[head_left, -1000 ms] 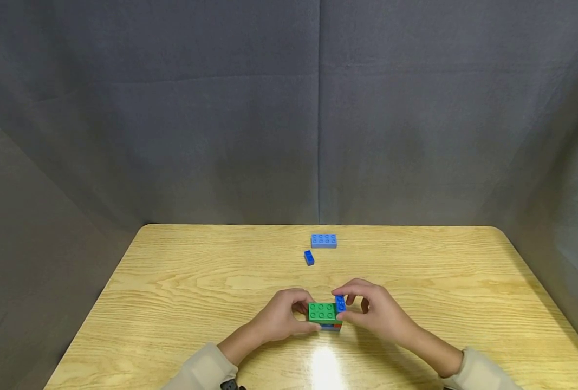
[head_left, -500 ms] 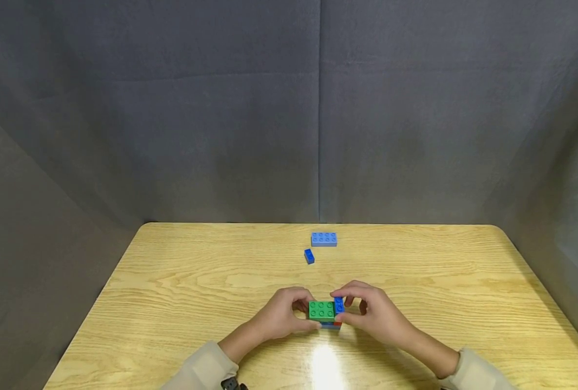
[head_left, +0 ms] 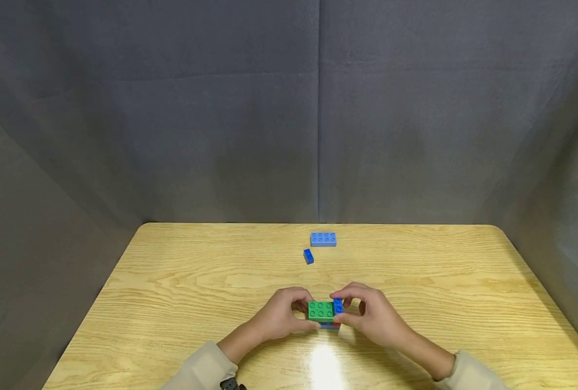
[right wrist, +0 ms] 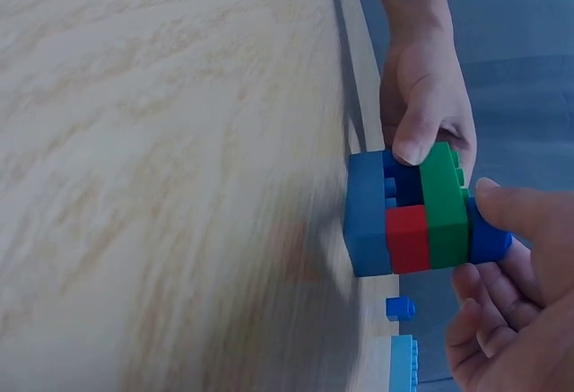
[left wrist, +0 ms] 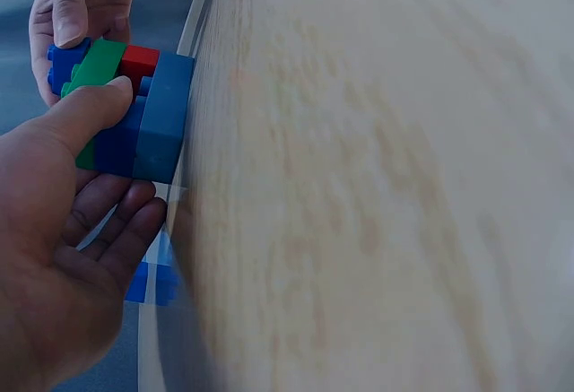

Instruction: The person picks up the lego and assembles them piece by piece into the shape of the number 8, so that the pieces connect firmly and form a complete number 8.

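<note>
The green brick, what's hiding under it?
A red brick and a dark blue brick, both standing on a lighter blue brick. The green brick covers their tops, so those can't be seen.

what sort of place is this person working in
Probably a screened-off tabletop workspace or filming booth: dark fabric hangs behind and on both sides of a wood-grain table, where a stack of toy bricks is being handled.

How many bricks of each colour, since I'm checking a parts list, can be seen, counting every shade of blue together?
Blue: 5 (the stack's top brick, middle blue brick and bottom brick, plus the loose small brick and loose large brick)
Red brick: 1
Green brick: 1
Total: 7
</note>
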{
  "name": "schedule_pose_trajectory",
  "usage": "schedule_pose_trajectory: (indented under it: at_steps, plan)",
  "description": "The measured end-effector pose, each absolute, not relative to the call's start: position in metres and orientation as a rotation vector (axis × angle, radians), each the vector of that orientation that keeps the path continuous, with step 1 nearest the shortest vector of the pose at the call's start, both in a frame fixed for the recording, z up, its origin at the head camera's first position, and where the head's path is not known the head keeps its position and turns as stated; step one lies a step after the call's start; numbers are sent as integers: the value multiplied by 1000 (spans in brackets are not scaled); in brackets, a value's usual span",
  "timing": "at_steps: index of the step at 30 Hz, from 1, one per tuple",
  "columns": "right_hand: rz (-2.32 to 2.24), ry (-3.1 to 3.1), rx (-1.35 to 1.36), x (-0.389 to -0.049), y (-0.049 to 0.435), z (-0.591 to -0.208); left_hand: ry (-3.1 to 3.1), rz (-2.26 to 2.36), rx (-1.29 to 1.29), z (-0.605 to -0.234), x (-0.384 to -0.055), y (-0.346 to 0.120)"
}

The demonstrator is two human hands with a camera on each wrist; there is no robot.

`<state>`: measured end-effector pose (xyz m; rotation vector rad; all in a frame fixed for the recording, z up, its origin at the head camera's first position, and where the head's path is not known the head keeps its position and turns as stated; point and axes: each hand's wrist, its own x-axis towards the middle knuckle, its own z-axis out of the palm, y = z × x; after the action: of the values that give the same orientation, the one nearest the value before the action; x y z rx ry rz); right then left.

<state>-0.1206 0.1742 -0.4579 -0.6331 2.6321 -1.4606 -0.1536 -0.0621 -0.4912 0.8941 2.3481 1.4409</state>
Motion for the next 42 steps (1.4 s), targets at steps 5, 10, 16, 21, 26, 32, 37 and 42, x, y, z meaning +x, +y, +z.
schedule_pose_trajectory:
  at_steps: [5,10,16,21,26,32,37,42]
  plan:
    - [-1432,2679,-640,-119,173,-459,2349,1449,878,-491,-152,-62]
    - [-1418,2711,-651,-118,172,-461,2360,1433,871,-491,-153,-61]
    - [-1413,2704,-612,-119,171,-462,2355,1444,872,-491,-153,-61]
    - [-1405,2698,-551,-120,170,-462,2351,1444,875,-491,-152,-61]
    - [-1439,2646,-484,-121,171,-464,2347,1441,871,-491,-152,-62]
    - [-1505,2572,-437,-121,173,-469,2342,1439,863,-492,-151,-61]
    - [-1626,2462,-430,-121,173,-472,2357,1410,873,-491,-150,-61]
    - [-1690,2379,-401,-121,173,-473,2351,1374,901,-488,-151,-62]
